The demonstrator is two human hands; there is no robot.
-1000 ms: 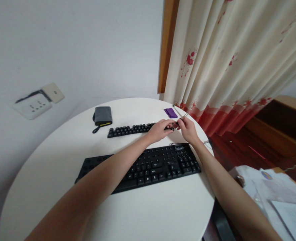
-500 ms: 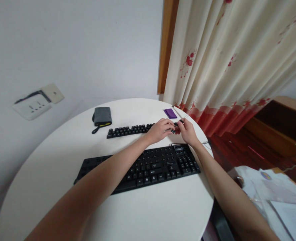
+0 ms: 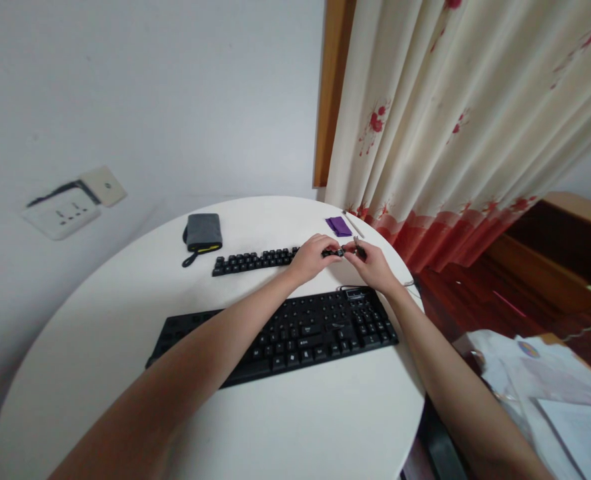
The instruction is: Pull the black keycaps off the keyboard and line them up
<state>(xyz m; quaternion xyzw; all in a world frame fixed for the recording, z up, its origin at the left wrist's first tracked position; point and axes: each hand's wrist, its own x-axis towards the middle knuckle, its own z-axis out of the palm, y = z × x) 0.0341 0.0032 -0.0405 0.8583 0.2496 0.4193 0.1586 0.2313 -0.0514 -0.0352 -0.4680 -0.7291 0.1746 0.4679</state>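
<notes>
A black keyboard (image 3: pixel 285 337) lies on the round white table (image 3: pixel 100 320), with some keys gone from its left end. Behind it runs a row of loose black keycaps (image 3: pixel 253 260). My left hand (image 3: pixel 313 259) rests at the right end of that row, fingers pinched on a small black keycap (image 3: pixel 341 252). My right hand (image 3: pixel 373 263) meets it from the right, fingers closed on a thin tool with a red handle that touches the same keycap.
A grey pouch (image 3: pixel 203 232) with a strap sits at the back left of the table. A purple cloth (image 3: pixel 339 226) and a thin stick (image 3: pixel 354 225) lie near the curtain (image 3: pixel 450 133). A wall socket (image 3: pixel 63 212) is at left, papers (image 3: pixel 550 387) at lower right.
The thin tool in my right hand has swung down from pointing up and away to lie low at the keycap. Both hands stay together at the right end of the keycap row.
</notes>
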